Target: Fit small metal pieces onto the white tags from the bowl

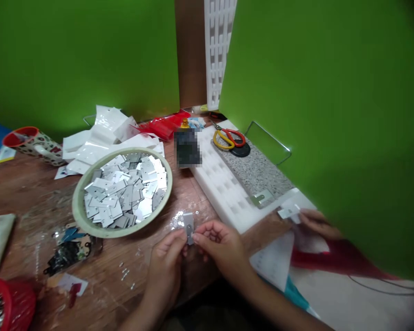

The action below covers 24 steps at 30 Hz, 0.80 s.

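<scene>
Between my two hands is a small grey metal plate point(188, 221) with a hole in it, held upright over the table. My left hand point(167, 255) pinches its left edge. At its right edge are the closed fingertips of my right hand point(221, 246); anything small between them is too hidden to name. Several tiny shiny washers point(176, 220) lie on the wood just behind the plate. To the left stands a pale round bowl point(76, 207) heaped with similar metal plates point(124, 188).
A white foam tray point(224, 193) and a speckled stone slab point(262, 170) with scissors point(227, 139) lie right. Another person's hand point(319, 224) holds a metal plate there. A mug point(34, 145), white wrappers point(103, 138), black parts point(67, 253) and a red basket point(20, 303) are left.
</scene>
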Each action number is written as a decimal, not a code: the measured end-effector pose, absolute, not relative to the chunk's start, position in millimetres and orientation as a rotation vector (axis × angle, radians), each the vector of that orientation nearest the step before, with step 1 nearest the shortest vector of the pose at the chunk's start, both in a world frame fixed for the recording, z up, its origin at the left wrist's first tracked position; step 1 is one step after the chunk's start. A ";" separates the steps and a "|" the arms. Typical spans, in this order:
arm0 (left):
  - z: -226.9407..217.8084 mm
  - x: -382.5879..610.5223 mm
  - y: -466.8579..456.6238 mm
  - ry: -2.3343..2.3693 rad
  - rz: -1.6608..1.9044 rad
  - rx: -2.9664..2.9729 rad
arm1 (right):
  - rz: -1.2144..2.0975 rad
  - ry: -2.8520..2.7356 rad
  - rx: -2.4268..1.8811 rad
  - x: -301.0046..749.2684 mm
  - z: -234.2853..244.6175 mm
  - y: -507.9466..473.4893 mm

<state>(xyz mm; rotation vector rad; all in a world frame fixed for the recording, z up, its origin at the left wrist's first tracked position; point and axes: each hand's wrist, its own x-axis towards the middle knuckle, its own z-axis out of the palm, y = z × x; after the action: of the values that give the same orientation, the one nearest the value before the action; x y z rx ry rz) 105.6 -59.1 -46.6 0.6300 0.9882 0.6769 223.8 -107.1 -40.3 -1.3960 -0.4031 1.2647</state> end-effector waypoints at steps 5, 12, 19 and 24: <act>-46.3 104.2 -58.5 0.968 0.679 0.621 | 1.264 -0.403 -1.409 221.2 -43.0 -106.1; -42.7 104.7 -57.8 1.078 0.665 0.563 | 1.342 -0.354 -1.379 224.3 -41.3 -105.7; -52.3 98.0 -58.7 1.142 0.557 0.555 | 1.379 -0.325 -1.359 230.4 -37.2 -107.1; -60.2 95.8 -59.8 1.101 0.576 0.678 | 1.446 -0.335 -1.347 231.7 -35.4 -104.6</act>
<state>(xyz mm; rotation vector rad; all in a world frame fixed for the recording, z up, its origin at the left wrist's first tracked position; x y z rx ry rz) 95.8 -59.8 -60.2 0.6783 1.1009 0.5765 231.7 -104.6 -35.4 -1.3465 -0.3346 1.4463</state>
